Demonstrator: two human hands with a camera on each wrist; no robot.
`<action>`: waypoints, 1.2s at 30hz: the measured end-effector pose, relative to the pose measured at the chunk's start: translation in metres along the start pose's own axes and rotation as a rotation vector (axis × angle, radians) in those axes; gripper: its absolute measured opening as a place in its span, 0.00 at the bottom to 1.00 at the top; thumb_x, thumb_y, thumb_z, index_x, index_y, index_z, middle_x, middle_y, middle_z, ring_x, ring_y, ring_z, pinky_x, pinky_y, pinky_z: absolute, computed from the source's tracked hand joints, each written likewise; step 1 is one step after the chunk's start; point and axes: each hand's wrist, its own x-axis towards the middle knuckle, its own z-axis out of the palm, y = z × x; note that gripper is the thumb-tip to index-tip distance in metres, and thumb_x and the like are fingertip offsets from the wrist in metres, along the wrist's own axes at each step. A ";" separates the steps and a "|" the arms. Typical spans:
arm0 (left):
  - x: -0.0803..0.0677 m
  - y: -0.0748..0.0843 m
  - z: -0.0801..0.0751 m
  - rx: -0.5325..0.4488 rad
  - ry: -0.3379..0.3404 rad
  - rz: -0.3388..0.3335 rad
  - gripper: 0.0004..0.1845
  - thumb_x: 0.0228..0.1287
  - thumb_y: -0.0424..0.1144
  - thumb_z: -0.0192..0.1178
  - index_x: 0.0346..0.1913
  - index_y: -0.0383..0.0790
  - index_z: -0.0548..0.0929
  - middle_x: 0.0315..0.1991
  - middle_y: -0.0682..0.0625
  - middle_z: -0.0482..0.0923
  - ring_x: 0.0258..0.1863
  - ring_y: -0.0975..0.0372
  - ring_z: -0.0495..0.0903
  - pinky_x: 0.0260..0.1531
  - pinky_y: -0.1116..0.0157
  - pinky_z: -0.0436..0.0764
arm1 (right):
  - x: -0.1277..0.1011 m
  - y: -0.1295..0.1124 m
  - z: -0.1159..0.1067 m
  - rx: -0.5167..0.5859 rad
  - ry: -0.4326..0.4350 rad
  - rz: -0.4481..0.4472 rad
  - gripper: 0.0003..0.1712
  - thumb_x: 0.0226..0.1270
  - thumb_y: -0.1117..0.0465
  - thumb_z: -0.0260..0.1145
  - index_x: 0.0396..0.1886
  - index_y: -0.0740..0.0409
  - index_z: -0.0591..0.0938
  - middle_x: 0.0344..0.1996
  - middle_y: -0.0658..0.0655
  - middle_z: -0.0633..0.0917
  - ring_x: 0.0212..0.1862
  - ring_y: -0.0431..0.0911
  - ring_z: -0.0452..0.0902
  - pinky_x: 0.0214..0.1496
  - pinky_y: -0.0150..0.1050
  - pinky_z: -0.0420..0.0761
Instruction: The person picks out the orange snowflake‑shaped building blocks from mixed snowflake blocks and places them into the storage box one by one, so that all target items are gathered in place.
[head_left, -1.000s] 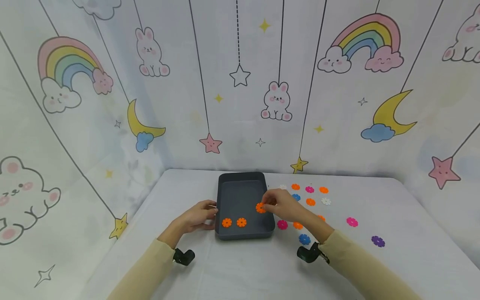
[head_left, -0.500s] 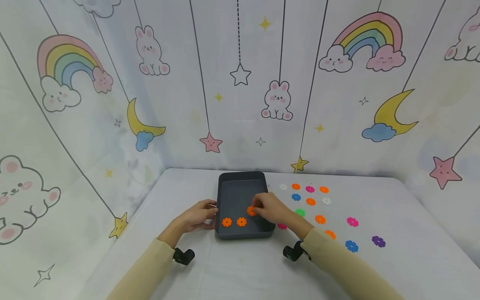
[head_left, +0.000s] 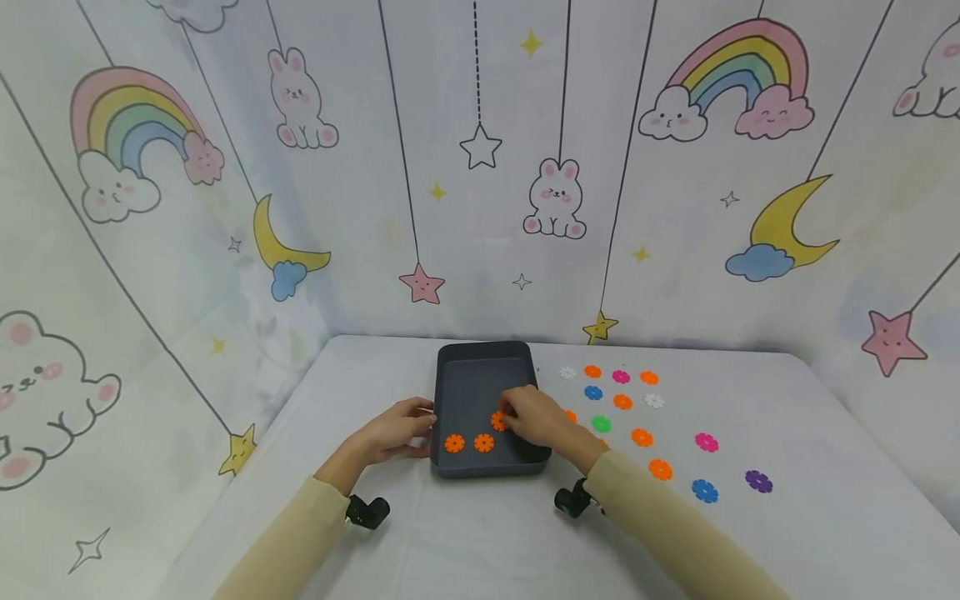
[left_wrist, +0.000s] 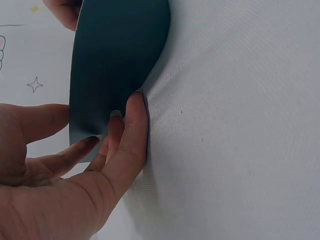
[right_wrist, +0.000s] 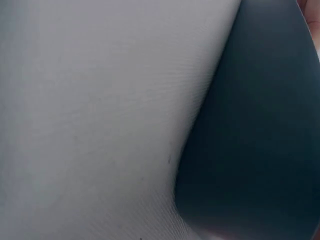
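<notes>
A dark grey tray (head_left: 480, 352) sits on the white tablecloth with two orange flower discs (head_left: 454, 442) (head_left: 484, 442) lying side by side near its front wall. My right hand (head_left: 525, 423) reaches into the tray and pinches a third orange disc (head_left: 499, 421) low over the floor, just right of that pair. My left hand (head_left: 397, 433) grips the tray's left wall; in the left wrist view the fingers (left_wrist: 132, 125) lie against the outer wall (left_wrist: 120, 60), the thumb on the other side. The right wrist view shows only the tray's outer wall (right_wrist: 260, 125) and cloth (right_wrist: 100, 100).
Several loose discs lie right of the tray: orange (head_left: 642, 437) (head_left: 660, 469), green (head_left: 601, 424), blue (head_left: 704, 490), pink (head_left: 706, 442), purple (head_left: 758, 481), white (head_left: 654, 401). A printed backdrop (head_left: 480, 208) closes the table's far and side edges.
My right hand carried the orange disc leftward from the tray's right side and down toward the two discs. The left hand stayed on the tray's wall.
</notes>
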 end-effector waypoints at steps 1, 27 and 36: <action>0.000 0.000 0.000 0.000 0.000 0.000 0.25 0.79 0.34 0.51 0.73 0.30 0.65 0.66 0.34 0.70 0.57 0.47 0.76 0.46 0.51 0.87 | 0.000 -0.001 0.000 -0.016 -0.003 0.004 0.03 0.69 0.66 0.69 0.41 0.58 0.86 0.33 0.50 0.85 0.35 0.42 0.77 0.40 0.40 0.83; 0.002 -0.003 -0.002 0.001 0.007 0.002 0.25 0.80 0.34 0.51 0.73 0.30 0.65 0.68 0.34 0.69 0.57 0.47 0.77 0.45 0.52 0.87 | -0.054 0.038 -0.058 0.122 0.105 -0.112 0.12 0.71 0.65 0.68 0.51 0.65 0.84 0.45 0.59 0.84 0.51 0.58 0.79 0.56 0.56 0.82; 0.002 -0.003 -0.001 -0.005 0.000 0.006 0.25 0.79 0.35 0.52 0.73 0.30 0.65 0.66 0.34 0.70 0.54 0.48 0.78 0.45 0.53 0.87 | -0.081 0.099 -0.098 0.063 0.161 -0.036 0.11 0.72 0.64 0.68 0.50 0.64 0.84 0.43 0.56 0.84 0.47 0.53 0.79 0.53 0.55 0.83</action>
